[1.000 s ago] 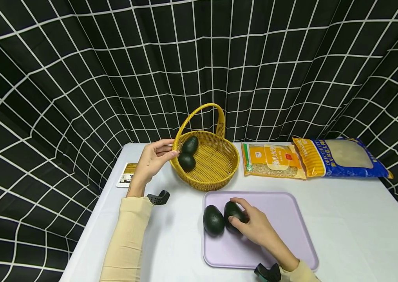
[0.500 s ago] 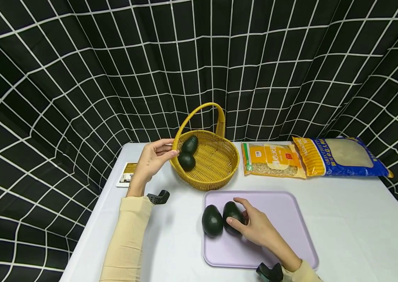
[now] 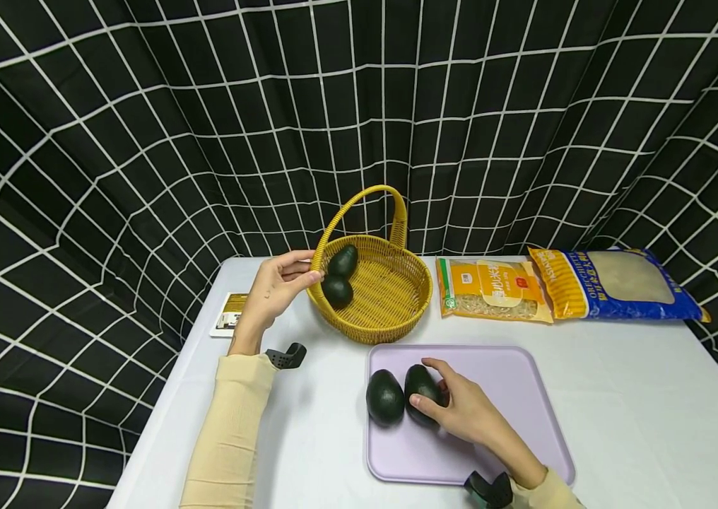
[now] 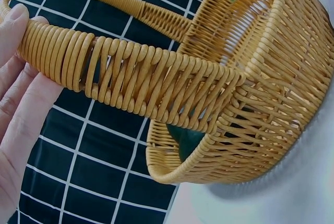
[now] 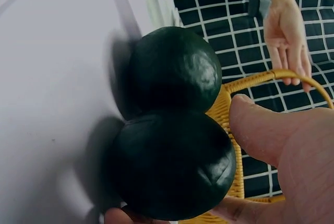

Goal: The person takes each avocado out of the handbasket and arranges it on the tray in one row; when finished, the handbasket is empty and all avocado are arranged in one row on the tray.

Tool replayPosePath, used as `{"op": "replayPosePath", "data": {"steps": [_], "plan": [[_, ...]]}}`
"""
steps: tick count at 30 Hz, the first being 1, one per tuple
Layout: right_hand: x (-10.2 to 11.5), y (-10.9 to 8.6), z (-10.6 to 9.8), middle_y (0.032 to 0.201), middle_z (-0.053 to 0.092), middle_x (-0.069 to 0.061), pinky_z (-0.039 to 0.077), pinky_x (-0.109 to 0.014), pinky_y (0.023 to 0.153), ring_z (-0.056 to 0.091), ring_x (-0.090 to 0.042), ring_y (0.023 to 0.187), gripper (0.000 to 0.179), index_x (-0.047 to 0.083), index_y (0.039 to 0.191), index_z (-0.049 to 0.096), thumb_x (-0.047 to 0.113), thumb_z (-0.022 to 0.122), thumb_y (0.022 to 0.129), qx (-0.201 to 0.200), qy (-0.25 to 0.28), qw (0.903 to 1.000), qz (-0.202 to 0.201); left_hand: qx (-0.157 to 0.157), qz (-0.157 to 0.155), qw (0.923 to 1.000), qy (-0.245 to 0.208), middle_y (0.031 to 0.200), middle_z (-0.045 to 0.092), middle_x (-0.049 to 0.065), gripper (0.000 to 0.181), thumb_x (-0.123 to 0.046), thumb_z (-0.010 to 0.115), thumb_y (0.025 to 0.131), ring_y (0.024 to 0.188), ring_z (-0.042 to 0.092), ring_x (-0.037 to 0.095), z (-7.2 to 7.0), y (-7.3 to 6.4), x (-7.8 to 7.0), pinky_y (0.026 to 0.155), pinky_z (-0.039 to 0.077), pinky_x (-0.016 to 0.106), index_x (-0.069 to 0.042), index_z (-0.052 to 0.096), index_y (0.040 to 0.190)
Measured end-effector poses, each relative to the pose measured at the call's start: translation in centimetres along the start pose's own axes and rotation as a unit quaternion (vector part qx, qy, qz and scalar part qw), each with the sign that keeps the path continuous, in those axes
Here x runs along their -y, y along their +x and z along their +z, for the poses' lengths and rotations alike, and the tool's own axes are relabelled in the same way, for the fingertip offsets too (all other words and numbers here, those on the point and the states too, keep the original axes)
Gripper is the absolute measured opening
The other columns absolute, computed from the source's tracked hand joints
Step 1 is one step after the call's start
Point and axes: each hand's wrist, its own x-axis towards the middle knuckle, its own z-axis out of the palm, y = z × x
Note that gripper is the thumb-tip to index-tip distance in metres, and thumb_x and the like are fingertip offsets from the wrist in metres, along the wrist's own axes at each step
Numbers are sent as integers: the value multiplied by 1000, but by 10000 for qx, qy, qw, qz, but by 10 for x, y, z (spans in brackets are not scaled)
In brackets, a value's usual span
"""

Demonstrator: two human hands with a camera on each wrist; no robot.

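Note:
My left hand point(image 3: 273, 286) pinches the wrapped handle point(image 4: 151, 75) of a yellow wicker basket point(image 3: 373, 332) between thumb and fingers, near the handle's left foot. Two dark green avocados point(image 3: 343, 262) lie against the basket's left inner side. In front of it, on a lilac tray point(image 3: 492, 452), two more lie side by side: a left avocado point(image 3: 386, 397) and a right avocado point(image 3: 420, 385). My right hand point(image 3: 468, 408) curls round the right one, thumb over its near side, forefinger at its far end. The right wrist view shows both avocados close together, with other fingertips point(image 5: 119, 216) low beside the nearer one.
Right of the basket lie an orange bag of grain point(image 3: 492, 291) and a blue and yellow pasta bag point(image 3: 616, 286). A small printed packet point(image 3: 229, 314) is partly behind my left wrist. A black gridded curtain point(image 3: 461, 141) hangs behind the white table point(image 3: 639, 410).
The two tray avocados shift slightly left and then back right. My right hand's thumb and forefinger have moved a little on the right avocado. The left hand and basket stay still.

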Motion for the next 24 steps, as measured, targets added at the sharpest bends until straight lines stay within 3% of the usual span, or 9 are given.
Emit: {"op": "replayPosePath", "data": {"steps": [12, 24], "plan": [[1, -3, -2, 84, 58, 0, 42, -29, 64, 48, -12, 65, 71, 13, 146, 48, 45, 76, 89, 104, 143, 9998, 46, 22, 25, 10000, -3, 112, 71, 27, 40, -3, 74, 91, 89, 74, 9, 0, 1, 2, 83, 59, 21, 1, 65, 130], [-1, -3, -5, 95, 65, -6, 44, -32, 66, 50, -13, 68, 72, 14, 148, 47, 46, 75, 89, 217, 150, 9996, 97, 12, 55, 10000, -31, 112, 71, 27, 40, -2, 74, 90, 87, 74, 8, 1, 1, 1, 82, 59, 21, 1, 65, 129]]}}
